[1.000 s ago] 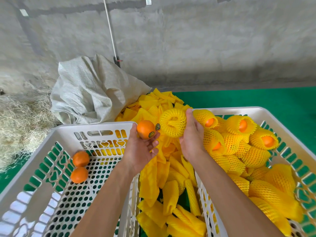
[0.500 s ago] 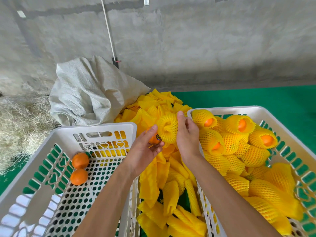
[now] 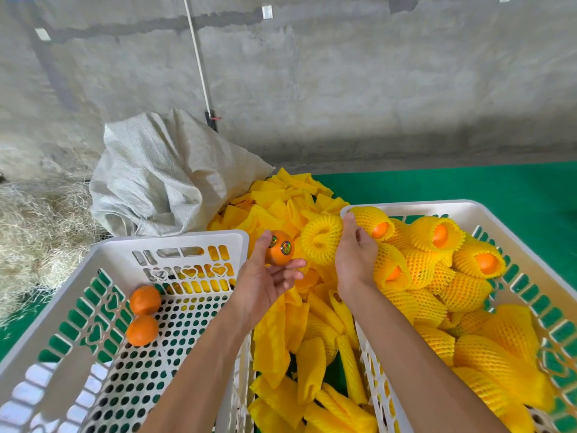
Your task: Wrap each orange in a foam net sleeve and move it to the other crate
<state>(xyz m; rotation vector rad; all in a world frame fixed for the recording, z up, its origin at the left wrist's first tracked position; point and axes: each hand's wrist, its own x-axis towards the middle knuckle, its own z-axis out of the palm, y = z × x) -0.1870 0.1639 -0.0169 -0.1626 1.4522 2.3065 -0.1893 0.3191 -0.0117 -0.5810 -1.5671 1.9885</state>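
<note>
Near the middle of the frame the left hand held a bare orange, the thumb on its left side and the fingers curled under and round it. Two small round stickers showed on the fruit's upper face. The orange sat above the gap between the two crates, just right of the far right corner of the left crate.

Just to its right, the right hand gripped an opened yellow foam net sleeve, the sleeve's round mouth turned toward the orange. Orange and sleeve were close but apart. The back of the hand faced the camera, so how the fingers lay inside the sleeve could not be told.

The left crate, white and perforated, filled the lower left of the frame and held two loose oranges touching each other against its left wall. The right crate, at the right side of the frame, was piled with wrapped oranges, orange skin showing at several sleeve ends.

Between and beyond the crates lay a heap of flat empty sleeves, running from the bottom centre up to mid-frame. A crumpled woven sack stood at upper left, with straw at the left edge. Green floor covering lay under the crates, before a grey concrete wall.
</note>
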